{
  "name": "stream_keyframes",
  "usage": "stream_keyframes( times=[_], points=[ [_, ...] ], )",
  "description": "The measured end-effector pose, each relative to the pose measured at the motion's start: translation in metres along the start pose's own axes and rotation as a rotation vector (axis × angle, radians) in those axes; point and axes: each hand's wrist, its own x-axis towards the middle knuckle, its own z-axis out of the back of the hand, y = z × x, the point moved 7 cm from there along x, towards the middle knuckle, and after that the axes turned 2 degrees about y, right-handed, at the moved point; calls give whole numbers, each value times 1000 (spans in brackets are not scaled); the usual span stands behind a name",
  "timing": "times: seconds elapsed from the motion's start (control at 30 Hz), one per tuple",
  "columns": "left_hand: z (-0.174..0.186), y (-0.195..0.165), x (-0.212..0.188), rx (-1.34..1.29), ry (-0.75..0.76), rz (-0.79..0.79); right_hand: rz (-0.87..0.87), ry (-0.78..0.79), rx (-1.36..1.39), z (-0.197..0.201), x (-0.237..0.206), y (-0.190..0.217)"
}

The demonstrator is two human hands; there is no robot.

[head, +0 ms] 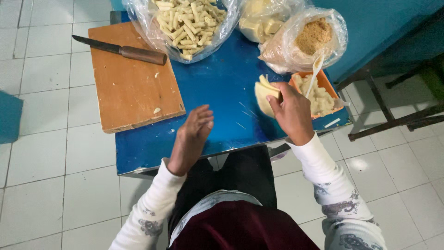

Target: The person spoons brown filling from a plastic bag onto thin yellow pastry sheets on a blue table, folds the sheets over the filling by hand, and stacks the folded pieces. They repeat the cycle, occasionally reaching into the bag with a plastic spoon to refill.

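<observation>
A thin, pale sheet of dough (pixel 264 95) is held in the right hand (pixel 291 111), above the right side of the blue tabletop (pixel 222 83). The sheet looks soft, light and floppy, and it could be torn easily, so it is best held gently by its edge. The left hand (pixel 194 134) is open with the fingers loose, and nothing is held in it.

Just right of the sheet, an orange tub (pixel 329 88) is filled with pale lumps, and a white spoon (pixel 314 69) is stuck in it. At the far side, short rolled sticks are kept in a clear bag (pixel 185 23), and brown crumbs are kept in another bag (pixel 310 39). On the left, a knife (pixel 122 50) is laid on a wooden board (pixel 134 88).
</observation>
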Motion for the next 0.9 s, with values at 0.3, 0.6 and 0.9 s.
stream_keyframes(
  times=[0.3, 0.6, 0.9],
  points=[
    [-67, 28, 4, -1225, 31, 157, 403, -115, 263, -9, -19, 96],
    [-60, 16, -1, -1188, -29, 74, 344, 3, 348, -43, -34, 94],
    [-45, 13, -6, -543, -8, 6, 47, 363, 796, -71, -24, 58]
  ],
)
